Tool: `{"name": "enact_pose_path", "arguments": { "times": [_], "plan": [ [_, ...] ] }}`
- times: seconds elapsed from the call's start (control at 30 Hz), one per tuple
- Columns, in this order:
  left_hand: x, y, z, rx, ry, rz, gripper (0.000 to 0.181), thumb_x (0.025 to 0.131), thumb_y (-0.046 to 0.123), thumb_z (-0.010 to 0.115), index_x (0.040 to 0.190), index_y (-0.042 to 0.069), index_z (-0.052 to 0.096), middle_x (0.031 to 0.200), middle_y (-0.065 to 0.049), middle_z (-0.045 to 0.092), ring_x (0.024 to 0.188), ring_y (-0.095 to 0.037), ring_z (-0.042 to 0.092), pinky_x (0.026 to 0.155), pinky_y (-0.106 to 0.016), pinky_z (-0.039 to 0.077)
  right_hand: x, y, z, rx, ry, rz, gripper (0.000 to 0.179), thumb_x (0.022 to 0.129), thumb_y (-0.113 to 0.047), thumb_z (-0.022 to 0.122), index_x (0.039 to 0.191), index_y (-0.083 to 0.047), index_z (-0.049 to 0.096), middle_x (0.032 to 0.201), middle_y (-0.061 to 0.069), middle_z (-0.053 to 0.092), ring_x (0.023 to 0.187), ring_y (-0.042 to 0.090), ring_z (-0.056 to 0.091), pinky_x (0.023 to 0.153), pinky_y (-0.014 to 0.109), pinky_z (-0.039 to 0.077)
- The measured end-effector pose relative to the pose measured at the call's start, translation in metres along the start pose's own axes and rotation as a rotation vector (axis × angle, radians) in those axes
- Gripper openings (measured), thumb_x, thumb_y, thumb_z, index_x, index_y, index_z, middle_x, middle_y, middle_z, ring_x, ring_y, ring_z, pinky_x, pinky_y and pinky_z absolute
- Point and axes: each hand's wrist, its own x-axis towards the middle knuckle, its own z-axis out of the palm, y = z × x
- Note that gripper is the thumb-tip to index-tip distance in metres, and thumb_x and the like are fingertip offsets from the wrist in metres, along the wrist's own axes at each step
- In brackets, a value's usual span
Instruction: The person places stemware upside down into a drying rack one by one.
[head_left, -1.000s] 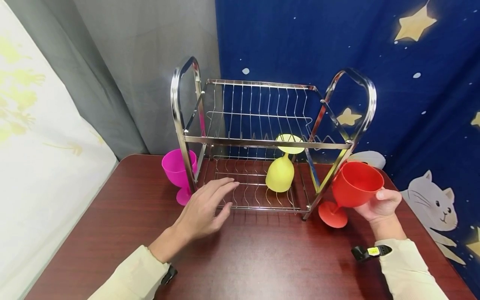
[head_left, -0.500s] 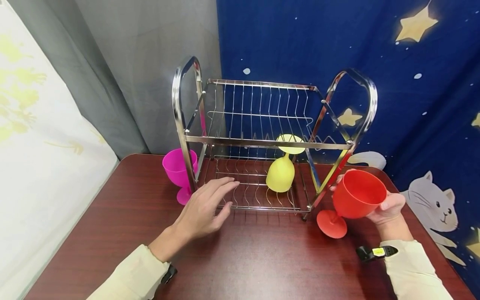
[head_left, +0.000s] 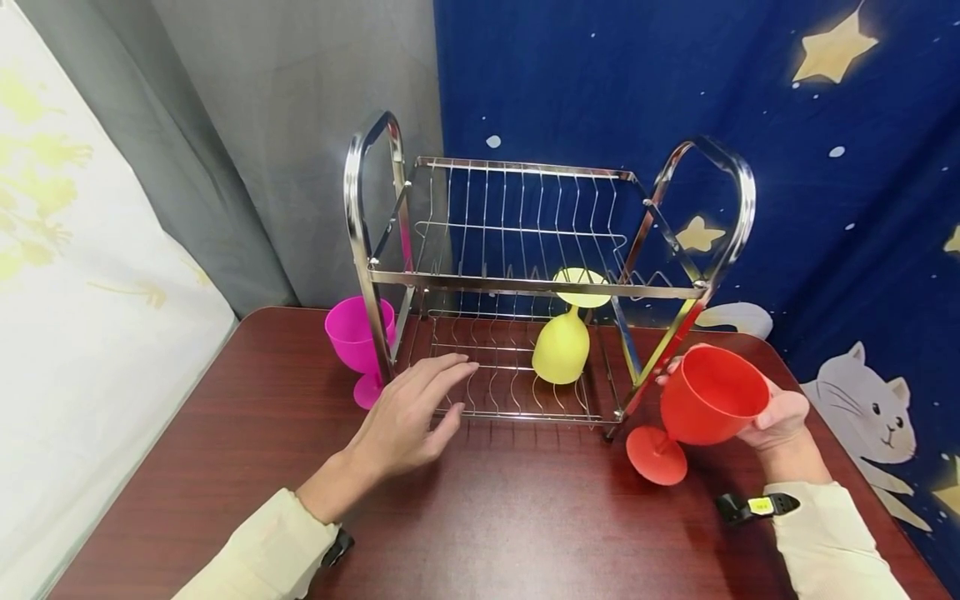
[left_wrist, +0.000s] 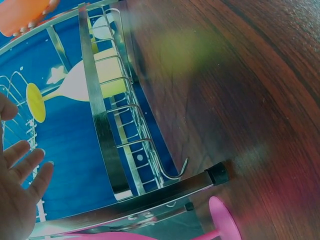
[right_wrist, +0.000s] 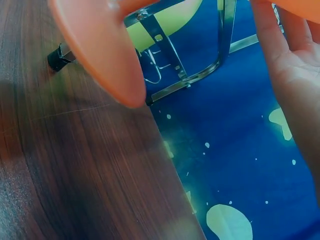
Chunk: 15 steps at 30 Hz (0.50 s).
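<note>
While right grip [head_left: 782,419] clasps red goblet [head_left: 701,408] | left grip [head_left: 408,414] relaxed | yellow strap label [head_left: 761,506] illegible

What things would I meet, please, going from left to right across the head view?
Magenta goblet → upside-down yellow goblet → red goblet → printed cat. The metal rack, left hand and right hand overlap some of these, so I left them out.

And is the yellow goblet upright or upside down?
Upside down: the yellow goblet sits in the rack with its foot above and its bowl below.
</note>
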Motion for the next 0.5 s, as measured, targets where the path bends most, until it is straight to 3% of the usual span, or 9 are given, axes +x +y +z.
{"name": "enact_pose_path", "arguments": {
  "times": [0.1, 0.5],
  "plan": [
    [0.0, 0.0, -0.001, 0.002, 0.0, 0.0, 0.049, 0.084, 0.015, 0.061, 0.132, 0.006, 0.056, 0.131, -0.01, 0.058, 0.12, -0.024, 0.056, 0.101, -0.039, 0.047, 0.011, -0.001, 0.001, -0.105, -0.067, 0.057, 0.08, 0.072, 0.004, 0.039, 0.147, 0.015, 0.011, 0.151, 0.03, 0.028, 0.141, 0.044, 0.029, 0.114, 0.046, 0.031],
    [0.001, 0.001, -0.002, 0.004, 0.013, 0.001, 0.049, 0.084, 0.015, 0.06, 0.132, 0.006, 0.056, 0.13, -0.01, 0.058, 0.119, -0.024, 0.056, 0.101, -0.038, 0.046, 0.018, -0.003, 0.005, -0.222, -0.095, 0.119, 0.082, 0.077, 0.006, 0.053, 0.148, 0.014, 0.013, 0.152, 0.027, 0.031, 0.142, 0.039, 0.03, 0.113, 0.041, 0.035]
  ]
}}
